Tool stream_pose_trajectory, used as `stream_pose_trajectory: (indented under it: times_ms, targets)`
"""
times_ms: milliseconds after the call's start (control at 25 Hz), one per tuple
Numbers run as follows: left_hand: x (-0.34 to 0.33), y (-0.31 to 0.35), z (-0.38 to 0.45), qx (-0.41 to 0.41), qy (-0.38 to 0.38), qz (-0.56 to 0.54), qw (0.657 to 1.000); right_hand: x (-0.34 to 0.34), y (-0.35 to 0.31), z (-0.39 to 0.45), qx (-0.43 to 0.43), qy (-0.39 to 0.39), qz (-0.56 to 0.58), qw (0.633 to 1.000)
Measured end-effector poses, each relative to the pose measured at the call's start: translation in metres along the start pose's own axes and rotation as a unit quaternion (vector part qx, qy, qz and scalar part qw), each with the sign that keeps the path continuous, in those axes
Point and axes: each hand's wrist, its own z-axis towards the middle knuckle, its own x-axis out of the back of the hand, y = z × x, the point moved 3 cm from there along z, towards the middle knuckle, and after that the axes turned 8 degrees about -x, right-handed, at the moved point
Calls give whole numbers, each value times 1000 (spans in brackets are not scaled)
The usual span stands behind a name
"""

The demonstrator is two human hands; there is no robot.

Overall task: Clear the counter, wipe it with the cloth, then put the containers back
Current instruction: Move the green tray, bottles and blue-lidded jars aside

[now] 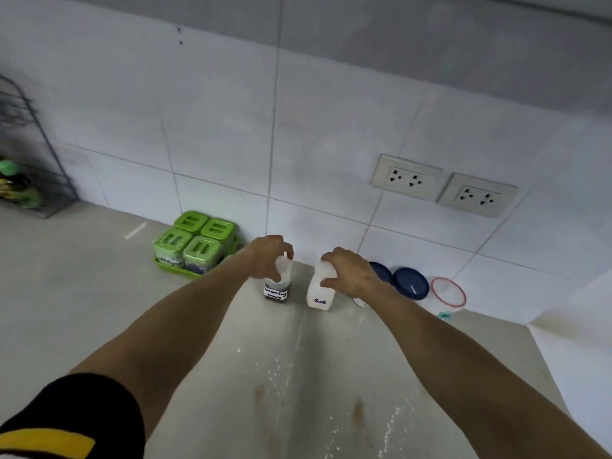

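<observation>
While left hand (268, 256) grips seasoning bottle (277, 286) | right hand (351, 271) grips salt bottle (318, 289) | counter (82, 293)

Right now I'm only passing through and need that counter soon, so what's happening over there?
A person has a hand on each of two bottles near the tiled wall: the left hand grips the dark-labelled seasoning bottle, the right hand the white Salt bottle. Both bottles stand on the counter. Green-lidded containers sit on their tray to the left, blue lids to the right. The nearer counter looks wet.
</observation>
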Motion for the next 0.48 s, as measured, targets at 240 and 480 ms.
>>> stream_pose_trajectory:
  times_ms: [240,480]
  targets:
    - [30,-72,-81,59,-21,15,998,6,-91,-1,53,-19,41,998]
    - [48,-146,-119,59,-24,40,997,-4,-196,19,55,-6,59,997]
